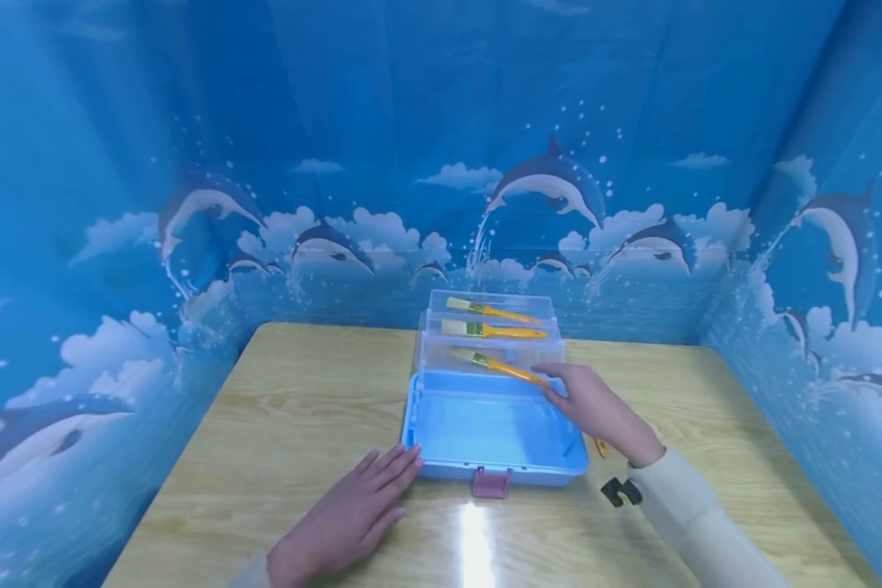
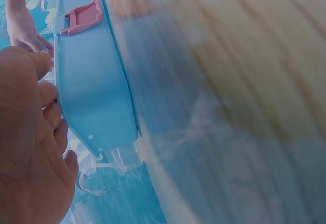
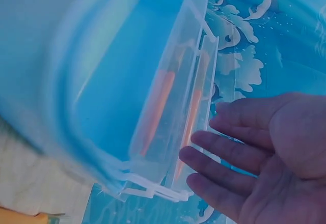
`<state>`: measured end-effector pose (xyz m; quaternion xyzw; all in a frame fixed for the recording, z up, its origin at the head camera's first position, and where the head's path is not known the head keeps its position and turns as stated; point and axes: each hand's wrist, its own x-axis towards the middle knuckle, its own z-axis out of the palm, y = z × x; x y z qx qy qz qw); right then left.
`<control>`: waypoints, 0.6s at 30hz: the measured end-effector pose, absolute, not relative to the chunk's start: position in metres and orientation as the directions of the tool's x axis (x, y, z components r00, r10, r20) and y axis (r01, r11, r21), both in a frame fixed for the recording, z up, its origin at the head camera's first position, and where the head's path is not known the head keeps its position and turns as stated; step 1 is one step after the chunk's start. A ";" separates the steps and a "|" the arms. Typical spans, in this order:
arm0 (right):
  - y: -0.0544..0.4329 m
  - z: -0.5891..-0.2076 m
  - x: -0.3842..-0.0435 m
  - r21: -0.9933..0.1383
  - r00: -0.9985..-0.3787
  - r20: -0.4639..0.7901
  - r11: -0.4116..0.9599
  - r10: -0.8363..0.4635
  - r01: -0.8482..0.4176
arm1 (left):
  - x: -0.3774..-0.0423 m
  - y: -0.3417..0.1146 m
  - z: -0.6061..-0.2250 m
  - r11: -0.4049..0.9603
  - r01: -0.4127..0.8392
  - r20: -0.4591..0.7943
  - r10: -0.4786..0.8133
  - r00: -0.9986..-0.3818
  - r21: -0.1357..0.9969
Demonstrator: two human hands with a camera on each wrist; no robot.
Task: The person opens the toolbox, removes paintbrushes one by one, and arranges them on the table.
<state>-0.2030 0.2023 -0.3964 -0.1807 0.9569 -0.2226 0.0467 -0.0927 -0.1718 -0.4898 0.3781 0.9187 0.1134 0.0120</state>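
Observation:
A blue toolbox [image 1: 496, 425] stands open on the table, its clear tiered trays [image 1: 510, 357] raised at the back. Three paintbrushes with orange handles lie on the tiers: a top brush [image 1: 510, 314], a middle brush [image 1: 514, 331] and a lowest brush [image 1: 510, 370]. My right hand [image 1: 595, 400] is at the handle end of the lowest brush; in the right wrist view its fingers [image 3: 224, 158] are extended beside the trays, gripping nothing. My left hand [image 1: 353, 510] has its fingertips at the box's front left corner, fingers nearly straight. The pink latch [image 2: 84, 18] hangs at the box's front.
Another orange handle [image 3: 20, 217] lies on the table right of the box, partly hidden by the right arm in the head view. A small black piece [image 1: 621, 492] is by the right cuff. Dolphin-printed blue curtains [image 1: 382, 163] enclose the wooden table [image 1: 301, 392] behind and at both sides.

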 end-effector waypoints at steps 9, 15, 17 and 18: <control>0.188 -0.385 -0.226 -0.417 -0.903 -0.022 0.824 -0.430 -0.383 | -0.094 -0.172 -0.490 0.690 0.681 0.042 0.694 -0.719 0.245; 0.178 -0.385 -0.245 -0.406 -0.881 -0.085 0.824 -0.465 -0.395 | -0.095 -0.173 -0.490 0.692 0.675 0.038 0.691 -0.722 0.255; 0.174 -0.387 -0.250 -0.391 -0.878 -0.099 0.829 -0.469 -0.399 | -0.095 -0.173 -0.490 0.692 0.672 0.034 0.690 -0.723 0.264; 0.172 -0.388 -0.253 -0.383 -0.877 -0.103 0.832 -0.469 -0.400 | -0.095 -0.173 -0.490 0.692 0.671 0.032 0.689 -0.724 0.267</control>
